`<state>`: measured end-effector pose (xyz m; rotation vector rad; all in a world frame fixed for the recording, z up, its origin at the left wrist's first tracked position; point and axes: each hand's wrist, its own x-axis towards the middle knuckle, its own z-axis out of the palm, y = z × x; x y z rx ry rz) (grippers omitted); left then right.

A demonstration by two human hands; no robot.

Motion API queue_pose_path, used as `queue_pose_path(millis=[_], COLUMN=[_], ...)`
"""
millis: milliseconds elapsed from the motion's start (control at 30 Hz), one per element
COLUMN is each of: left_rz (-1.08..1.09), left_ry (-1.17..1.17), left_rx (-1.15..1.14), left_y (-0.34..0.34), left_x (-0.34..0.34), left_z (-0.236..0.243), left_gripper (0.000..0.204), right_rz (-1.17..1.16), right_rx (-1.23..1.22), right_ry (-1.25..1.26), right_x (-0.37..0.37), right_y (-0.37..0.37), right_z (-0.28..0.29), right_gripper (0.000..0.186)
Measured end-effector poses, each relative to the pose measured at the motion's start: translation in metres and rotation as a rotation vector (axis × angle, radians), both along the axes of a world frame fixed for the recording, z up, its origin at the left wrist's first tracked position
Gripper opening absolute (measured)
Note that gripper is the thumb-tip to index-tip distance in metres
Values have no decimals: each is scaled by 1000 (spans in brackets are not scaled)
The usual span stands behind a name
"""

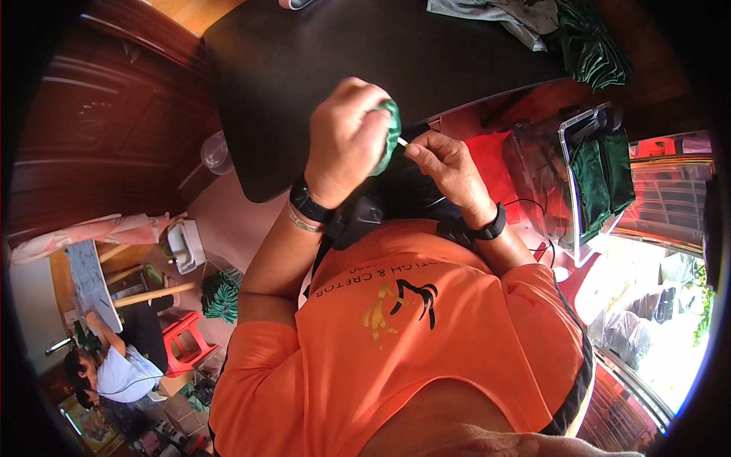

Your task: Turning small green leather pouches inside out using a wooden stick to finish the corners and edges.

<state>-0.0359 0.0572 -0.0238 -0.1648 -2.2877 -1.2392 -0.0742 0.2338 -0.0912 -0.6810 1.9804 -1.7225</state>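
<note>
My left hand (345, 145) is closed around a bunched piece of shiny green fabric (389, 133), held above my lap beside the dark table's near edge. To the right of it, my right hand (445, 171) pinches a thin white strip (403, 142) that reaches to the green fabric; whether it goes into the fabric is hidden. Both wrists carry black bands.
The dark table (304, 53) holds pale cloth (502, 15) and green fabric (590, 53). At right stands a clear container (567, 175) with green cloth (605, 171). At lower left are another person (126, 373), a red stool (186, 343) and green bundles (222, 297).
</note>
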Motion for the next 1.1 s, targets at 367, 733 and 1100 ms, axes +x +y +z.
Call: queue_pose_path(millis=[367,733,1100], left_rz=[-311,-78,-26], left_ry=[361,-345,-124], left_rx=[-277,822,736], left_y=[35,-2,-11], left_x=[20,17,6], left_z=[-9,-23,-15], left_gripper=[30,16,19], right_rz=[-15,103,-14], right_rx=[-273,-397,-256], right_ry=[-20,-284,-82], right_x=[-2,1,-2], right_y=[0,0,1], right_z=[2,4,0], right_gripper=[15,21,22])
